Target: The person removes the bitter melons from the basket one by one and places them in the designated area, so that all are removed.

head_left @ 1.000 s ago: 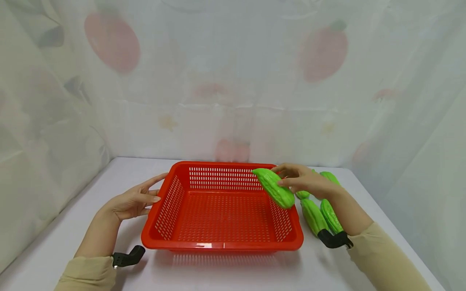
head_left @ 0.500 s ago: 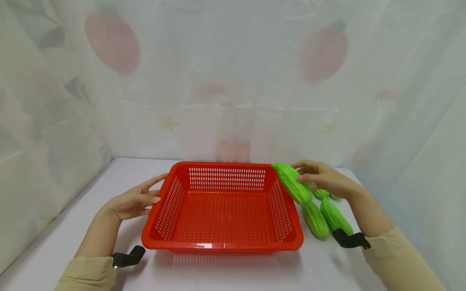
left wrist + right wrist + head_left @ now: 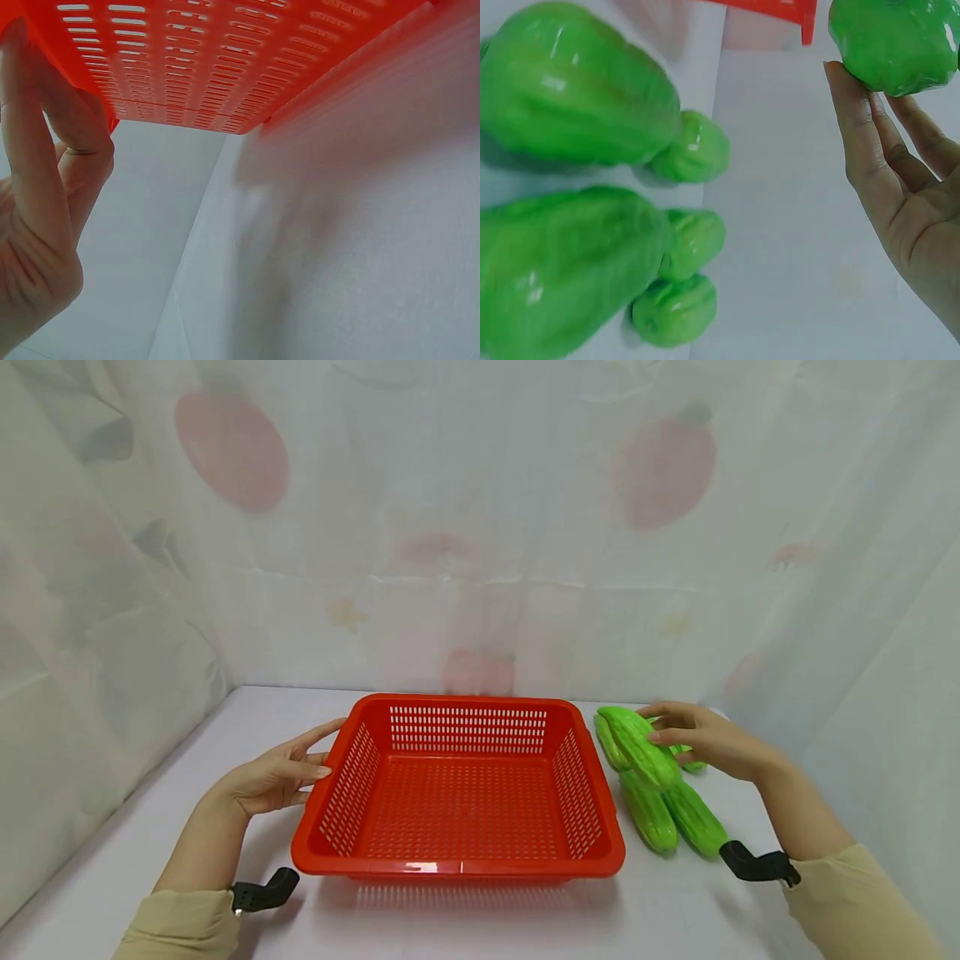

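Observation:
A red plastic basket (image 3: 457,867) with slotted walls sits mid-table in the head view, its inside bare. My left hand (image 3: 273,777) grips its left rim, fingers and thumb at the edge; the left wrist view shows those fingers (image 3: 75,120) against the basket's side. To the right of the basket, my right hand (image 3: 705,743) pinches a bright green bitter melon (image 3: 641,747) between thumb and fingers. It is held above several other bitter melons (image 3: 651,814) on the table. The right wrist view shows the held melon raised, with fingertips (image 3: 840,82) on its underside.
More bitter melons lie close together right of the basket, one (image 3: 697,822) toward the front and one (image 3: 610,743) farther back. A white printed curtain (image 3: 480,568) hangs behind and beside the white table (image 3: 450,927).
My right hand has carried the bitter melon rightward, from over the basket's right side to over the other melons. My left hand and the basket have stayed still.

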A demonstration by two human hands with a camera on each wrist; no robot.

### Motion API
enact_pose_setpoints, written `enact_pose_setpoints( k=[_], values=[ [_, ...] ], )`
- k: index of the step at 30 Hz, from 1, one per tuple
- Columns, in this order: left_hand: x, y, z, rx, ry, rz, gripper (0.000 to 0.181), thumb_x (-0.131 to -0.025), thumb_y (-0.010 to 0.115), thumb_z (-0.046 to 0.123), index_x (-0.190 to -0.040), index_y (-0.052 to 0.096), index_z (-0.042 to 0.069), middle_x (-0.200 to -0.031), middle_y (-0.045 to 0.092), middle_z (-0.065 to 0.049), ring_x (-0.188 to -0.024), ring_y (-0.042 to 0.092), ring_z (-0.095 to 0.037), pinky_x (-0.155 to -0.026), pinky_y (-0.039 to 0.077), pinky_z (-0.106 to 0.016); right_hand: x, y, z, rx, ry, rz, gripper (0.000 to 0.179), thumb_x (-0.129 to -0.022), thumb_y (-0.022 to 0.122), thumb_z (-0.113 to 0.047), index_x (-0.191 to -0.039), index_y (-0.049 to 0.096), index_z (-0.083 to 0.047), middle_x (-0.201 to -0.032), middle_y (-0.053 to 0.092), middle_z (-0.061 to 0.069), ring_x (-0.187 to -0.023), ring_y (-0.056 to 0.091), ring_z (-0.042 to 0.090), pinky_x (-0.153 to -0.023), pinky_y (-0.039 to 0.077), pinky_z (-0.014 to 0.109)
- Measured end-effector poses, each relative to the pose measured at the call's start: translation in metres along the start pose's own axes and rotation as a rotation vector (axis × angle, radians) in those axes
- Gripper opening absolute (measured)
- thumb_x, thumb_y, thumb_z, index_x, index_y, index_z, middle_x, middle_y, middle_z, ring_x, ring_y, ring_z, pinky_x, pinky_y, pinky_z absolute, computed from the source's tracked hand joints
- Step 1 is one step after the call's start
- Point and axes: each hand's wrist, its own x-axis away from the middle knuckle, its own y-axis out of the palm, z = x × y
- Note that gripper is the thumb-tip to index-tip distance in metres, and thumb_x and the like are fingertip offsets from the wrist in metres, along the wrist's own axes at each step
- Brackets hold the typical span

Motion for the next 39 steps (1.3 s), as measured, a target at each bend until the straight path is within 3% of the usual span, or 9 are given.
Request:
enact_pose_setpoints(
  k=[6,12,22,29,35,39],
  values=[
    [0.0,-0.001,0.0,0.015,0.004,-0.013,0.072,-0.1,0.04,-0.002,-0.158,0.008,0.026,-0.127,0.066,-0.001,-0.102,0.071,-0.013,-0.088,0.06,-0.034,0.009,-0.009,0.012,-0.035,0.004,-0.011,0.055,-0.1,0.054,-0.027,-0.148,0.037,-0.006,-0.147,0.038,0.022,-0.111,0.056,0.001,-0.09,0.053,0.038],
    [0.0,-0.001,0.0,0.015,0.003,-0.014,0.071,-0.1,0.041,-0.001,-0.158,0.009,0.026,-0.127,0.066,-0.001,-0.102,0.071,-0.013,-0.088,0.06,-0.034,0.016,-0.018,0.026,-0.042,0.028,-0.018,0.057,-0.101,0.053,-0.027,-0.149,0.034,-0.004,-0.147,0.037,0.025,-0.107,0.057,-0.003,-0.089,0.055,0.039],
    [0.0,0.0,0.0,0.012,0.004,-0.018,0.072,-0.1,0.041,-0.001,-0.158,0.008,0.026,-0.127,0.066,0.0,-0.104,0.071,-0.013,-0.089,0.06,-0.034,0.03,-0.031,0.047,-0.046,0.067,-0.038,0.062,-0.102,0.049,-0.027,-0.153,0.025,-0.001,-0.158,0.021,0.031,-0.106,0.052,-0.018,-0.093,0.055,0.041],
    [0.001,0.0,-0.001,0.01,-0.001,-0.013,0.071,-0.1,0.041,-0.001,-0.158,0.009,0.026,-0.126,0.066,0.0,-0.103,0.071,-0.012,-0.089,0.06,-0.034,0.037,-0.037,0.063,-0.052,0.099,-0.037,0.064,-0.103,0.047,-0.028,-0.154,0.022,0.001,-0.158,0.019,0.032,-0.106,0.05,-0.017,-0.093,0.055,0.041],
    [0.0,0.0,0.0,0.015,0.0,-0.018,0.071,-0.1,0.039,-0.001,-0.158,0.008,0.026,-0.126,0.066,0.0,-0.104,0.071,-0.013,-0.089,0.06,-0.034,0.041,-0.043,0.076,-0.064,0.139,-0.046,0.065,-0.104,0.046,-0.029,-0.154,0.018,0.003,-0.155,0.027,0.032,-0.108,0.052,-0.012,-0.091,0.055,0.037],
    [0.0,0.001,0.0,0.019,0.003,-0.024,0.07,-0.1,0.039,-0.002,-0.158,0.009,0.026,-0.126,0.067,0.0,-0.104,0.071,-0.013,-0.089,0.06,-0.034,0.044,-0.045,0.085,-0.065,0.159,-0.056,0.067,-0.104,0.045,-0.029,-0.154,0.016,0.004,-0.155,0.025,0.036,-0.123,0.057,0.011,-0.091,0.056,0.037]
  ],
)
